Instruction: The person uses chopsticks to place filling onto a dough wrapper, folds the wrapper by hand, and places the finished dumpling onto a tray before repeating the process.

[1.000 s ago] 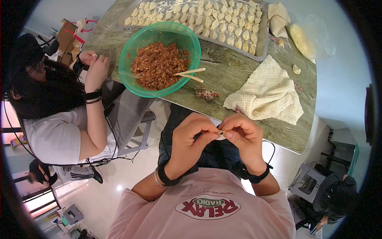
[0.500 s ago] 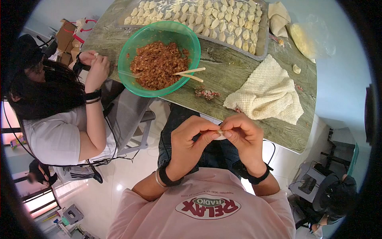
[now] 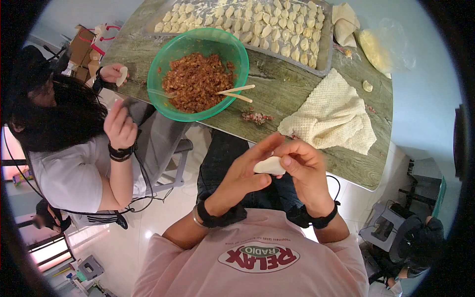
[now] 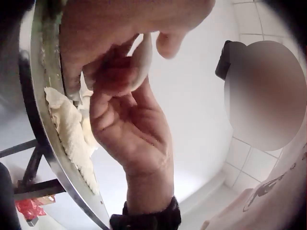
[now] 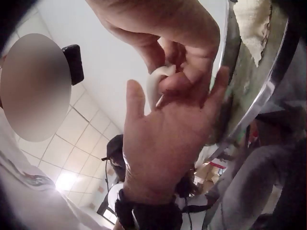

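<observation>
A folded white dumpling (image 3: 269,166) is between my hands, above my lap at the table's near edge. My right hand (image 3: 308,176) pinches its right end between thumb and fingers. Against the dumpling's other side lie the fingers of my left hand (image 3: 236,179), its thumb lifted away from the dough. Seen from the left wrist, the dumpling (image 4: 141,62) shows as a pale curved piece beside the right hand's fingers. In the right wrist view the left palm faces the camera, thumb stretched out, with the dumpling (image 5: 156,86) near the fingers.
A green bowl (image 3: 156,101) of minced filling with chopsticks (image 3: 237,89) stands left of centre. Behind it lies a tray (image 3: 324,69) with rows of dumplings. A cream cloth (image 3: 334,116) is to the right. At left, another person (image 3: 69,168) holds a wrapper (image 3: 122,76).
My left thumb has come off the dumpling and the left fingers have spread. The dumpling has turned to show its flat side. The other person's hands have moved apart.
</observation>
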